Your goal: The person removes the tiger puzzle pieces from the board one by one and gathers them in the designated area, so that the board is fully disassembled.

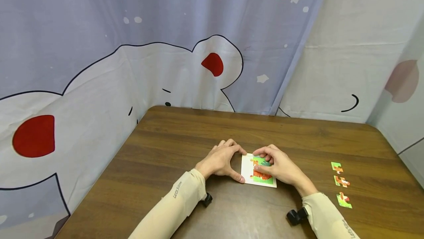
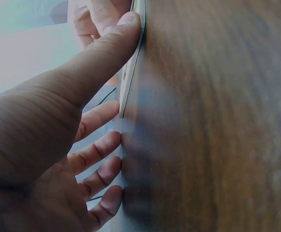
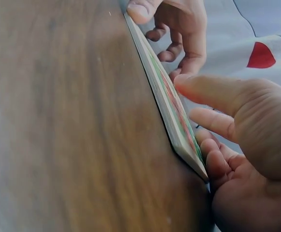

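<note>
A small jigsaw board point(image 1: 246, 169) lies flat on the table, its right part filled with a green and orange animal picture point(image 1: 265, 178) and its left strip white. My left hand point(image 1: 218, 160) holds the board's left side, thumb at the near corner and index finger at the far one. Over the board's right side, my right hand point(image 1: 279, 163) touches the picture with its thumb point(image 3: 205, 89), while the index fingertip is at the far edge. The two fingertips are spread apart. My right hand covers part of the picture.
Three loose jigsaw pieces lie in a column on the right: an upper piece point(image 1: 337, 167), a middle piece point(image 1: 341, 181) and a lower piece point(image 1: 343, 200). The brown wooden table point(image 1: 185, 128) reaches back to a printed curtain point(image 1: 165, 70).
</note>
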{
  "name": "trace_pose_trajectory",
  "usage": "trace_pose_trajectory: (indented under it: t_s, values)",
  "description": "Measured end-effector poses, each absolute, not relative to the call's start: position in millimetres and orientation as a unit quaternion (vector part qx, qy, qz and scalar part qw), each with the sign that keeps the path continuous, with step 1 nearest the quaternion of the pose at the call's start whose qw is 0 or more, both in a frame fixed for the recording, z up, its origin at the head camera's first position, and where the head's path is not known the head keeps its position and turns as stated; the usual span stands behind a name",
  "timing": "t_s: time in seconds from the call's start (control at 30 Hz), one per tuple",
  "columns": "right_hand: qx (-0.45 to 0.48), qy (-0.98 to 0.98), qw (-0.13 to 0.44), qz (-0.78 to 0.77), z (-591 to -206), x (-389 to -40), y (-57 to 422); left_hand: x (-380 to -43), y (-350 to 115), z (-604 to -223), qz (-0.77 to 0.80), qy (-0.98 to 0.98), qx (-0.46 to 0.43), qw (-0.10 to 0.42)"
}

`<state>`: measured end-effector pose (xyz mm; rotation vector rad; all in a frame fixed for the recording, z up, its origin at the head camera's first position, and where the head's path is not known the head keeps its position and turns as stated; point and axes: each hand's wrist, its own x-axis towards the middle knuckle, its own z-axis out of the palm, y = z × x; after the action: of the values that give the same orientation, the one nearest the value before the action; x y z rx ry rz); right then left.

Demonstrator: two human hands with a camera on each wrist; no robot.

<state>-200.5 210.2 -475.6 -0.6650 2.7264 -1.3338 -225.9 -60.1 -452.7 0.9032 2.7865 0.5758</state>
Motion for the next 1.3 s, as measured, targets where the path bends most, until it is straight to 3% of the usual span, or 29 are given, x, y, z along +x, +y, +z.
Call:
trace_pose_trajectory:
  t_s: [1.3]
  values:
    - [-0.187,0.883,0.075,-0.423,-467.1,-197.9,198.3,-225.7,-59.8,-451.5,0.186,0.932,0.300,0.077]
